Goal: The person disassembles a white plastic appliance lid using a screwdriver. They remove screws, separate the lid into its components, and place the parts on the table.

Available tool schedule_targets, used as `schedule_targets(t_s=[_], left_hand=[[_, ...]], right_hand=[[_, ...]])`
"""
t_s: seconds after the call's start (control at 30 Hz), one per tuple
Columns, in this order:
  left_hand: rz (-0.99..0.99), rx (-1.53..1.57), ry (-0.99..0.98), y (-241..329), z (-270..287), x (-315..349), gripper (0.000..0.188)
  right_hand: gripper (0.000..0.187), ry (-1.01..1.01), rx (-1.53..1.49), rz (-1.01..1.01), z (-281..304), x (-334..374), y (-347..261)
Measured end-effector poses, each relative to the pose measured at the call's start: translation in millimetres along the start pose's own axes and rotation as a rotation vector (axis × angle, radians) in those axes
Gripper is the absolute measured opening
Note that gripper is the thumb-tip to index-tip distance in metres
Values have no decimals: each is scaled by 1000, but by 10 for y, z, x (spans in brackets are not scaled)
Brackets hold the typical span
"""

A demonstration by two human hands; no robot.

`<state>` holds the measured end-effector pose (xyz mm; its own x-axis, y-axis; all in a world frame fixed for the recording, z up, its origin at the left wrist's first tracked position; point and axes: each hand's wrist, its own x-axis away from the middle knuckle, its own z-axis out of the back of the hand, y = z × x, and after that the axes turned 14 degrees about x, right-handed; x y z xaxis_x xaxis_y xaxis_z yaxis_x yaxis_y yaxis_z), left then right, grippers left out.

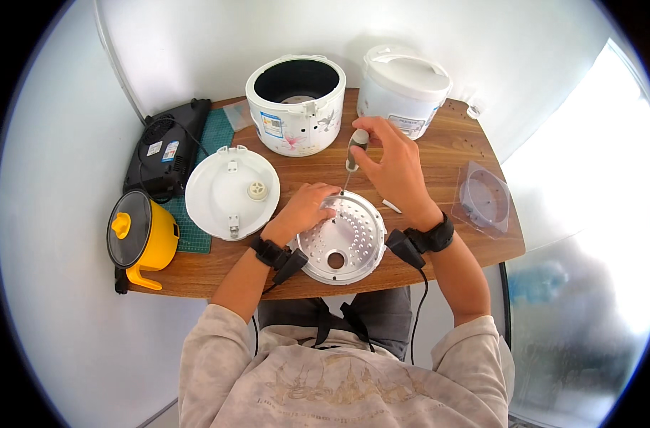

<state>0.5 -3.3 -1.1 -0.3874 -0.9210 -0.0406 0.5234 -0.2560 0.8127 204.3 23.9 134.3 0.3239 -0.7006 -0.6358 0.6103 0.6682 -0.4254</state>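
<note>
A round silvery inner lid plate (364,246), dotted with small holes and with one larger round opening, lies near the table's front edge. My left hand (305,209) grips its far left rim, thumb and fingers closed beside the screwdriver tip. In my right hand (398,171) is a screwdriver (358,141) with a grey and beige handle, held nearly upright. Its shaft reaches down to the plate's far rim; the exact contact at the tip is too small to make out. A small white stick-like piece (391,206) lies right of the plate.
Left of the plate sits a white rice cooker lid shell (229,203). Behind stand an open rice cooker body (296,107) and a white lidded bucket (403,89). A yellow pot (157,232), black appliance (168,153), green mat (196,232) and clear plastic tray (484,200) flank them.
</note>
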Motion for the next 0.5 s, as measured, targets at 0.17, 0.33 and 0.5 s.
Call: schedule_targets(t_s=[0.17, 0.33, 0.5], left_hand=[[-41, -11, 29, -69, -33, -2, 56], [-39, 0, 28, -73, -32, 3, 56], [-14, -8, 19, -17, -32, -3, 57]], right_hand=[[24, -49, -50, 19, 31, -13, -15], [23, -17, 31, 49, -17, 3, -27], [30, -131, 101, 21, -112, 36, 115]])
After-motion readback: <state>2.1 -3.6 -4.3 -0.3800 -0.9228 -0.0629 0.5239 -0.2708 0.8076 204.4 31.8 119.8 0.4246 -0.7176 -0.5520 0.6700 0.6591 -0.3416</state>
